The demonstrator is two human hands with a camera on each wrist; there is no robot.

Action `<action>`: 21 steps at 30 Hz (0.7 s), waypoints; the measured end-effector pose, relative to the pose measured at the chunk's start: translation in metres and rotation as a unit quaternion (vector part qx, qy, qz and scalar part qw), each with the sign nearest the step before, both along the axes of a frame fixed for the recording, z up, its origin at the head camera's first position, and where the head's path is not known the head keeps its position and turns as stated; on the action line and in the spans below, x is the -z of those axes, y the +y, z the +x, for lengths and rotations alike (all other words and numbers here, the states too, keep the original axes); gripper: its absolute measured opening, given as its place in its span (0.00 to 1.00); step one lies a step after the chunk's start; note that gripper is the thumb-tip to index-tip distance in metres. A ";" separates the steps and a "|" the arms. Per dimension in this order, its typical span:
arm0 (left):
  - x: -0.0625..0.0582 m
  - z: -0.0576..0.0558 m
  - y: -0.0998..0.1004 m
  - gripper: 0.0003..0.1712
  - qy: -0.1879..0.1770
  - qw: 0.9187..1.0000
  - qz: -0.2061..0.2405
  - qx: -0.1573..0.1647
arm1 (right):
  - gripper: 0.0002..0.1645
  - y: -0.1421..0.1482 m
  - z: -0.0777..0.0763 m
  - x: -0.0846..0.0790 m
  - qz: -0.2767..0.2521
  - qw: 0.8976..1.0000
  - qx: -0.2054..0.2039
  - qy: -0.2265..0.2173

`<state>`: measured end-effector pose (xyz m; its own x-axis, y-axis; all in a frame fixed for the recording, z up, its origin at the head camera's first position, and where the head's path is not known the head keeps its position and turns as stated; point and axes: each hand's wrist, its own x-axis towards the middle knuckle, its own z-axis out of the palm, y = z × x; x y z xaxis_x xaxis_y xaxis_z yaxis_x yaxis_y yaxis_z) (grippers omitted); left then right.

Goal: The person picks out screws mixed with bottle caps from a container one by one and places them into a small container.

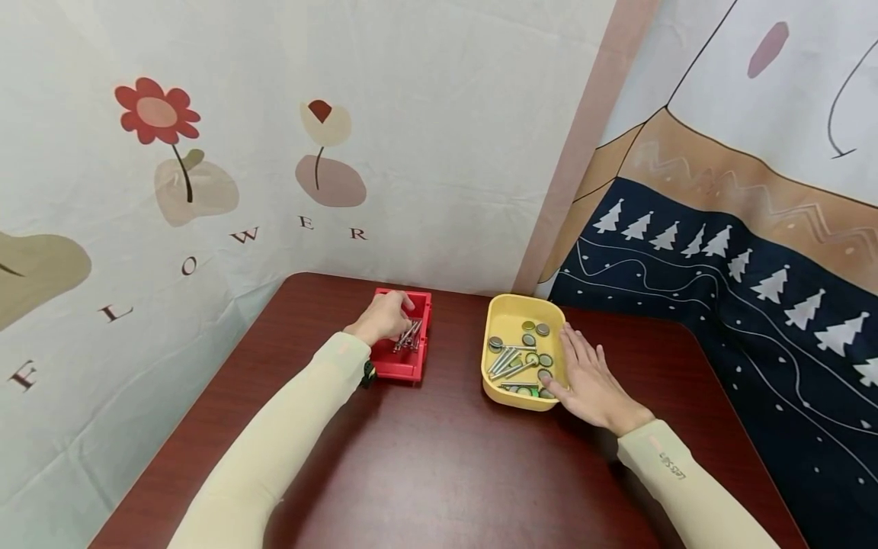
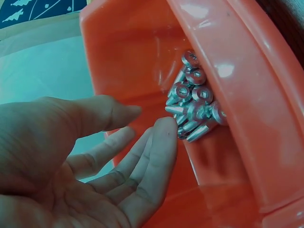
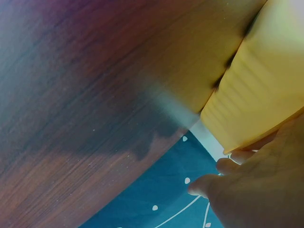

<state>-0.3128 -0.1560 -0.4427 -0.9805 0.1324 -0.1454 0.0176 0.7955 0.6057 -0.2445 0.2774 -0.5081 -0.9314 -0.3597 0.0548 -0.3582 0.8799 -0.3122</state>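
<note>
My left hand [image 1: 382,316] reaches into a red bin [image 1: 399,371]. In the left wrist view its thumb and fingers are apart, nothing is visible between them, and the fingertips lie beside a pile of silver socket-head screws [image 2: 194,95]. My right hand [image 1: 595,385] rests along the right rim of a yellow tray [image 1: 511,309], fingers mostly straight. Inside that tray are several long silver screws [image 1: 505,362] and several round caps [image 1: 543,329]. The right wrist view shows the tray's outer wall [image 3: 259,85] and part of the hand [image 3: 261,190].
Both containers stand toward the far edge of a dark brown table [image 1: 439,457], with a gap between them. Behind it hangs a printed cloth [image 1: 439,152] with flowers and letters. A dark blue cloth with white trees [image 1: 658,259] hangs at the right.
</note>
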 end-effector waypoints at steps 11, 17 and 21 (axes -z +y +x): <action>-0.005 0.003 0.006 0.18 0.082 0.996 -0.035 0.015 | 0.61 0.000 0.002 -0.001 -0.002 1.000 0.003 -0.008; -0.010 0.010 0.017 0.18 0.109 0.993 -0.038 0.023 | 0.62 0.000 0.001 0.000 -0.004 1.000 0.004 -0.007; -0.013 0.014 0.025 0.21 0.124 0.991 -0.049 0.032 | 0.62 0.000 0.002 -0.001 -0.003 1.000 0.003 -0.006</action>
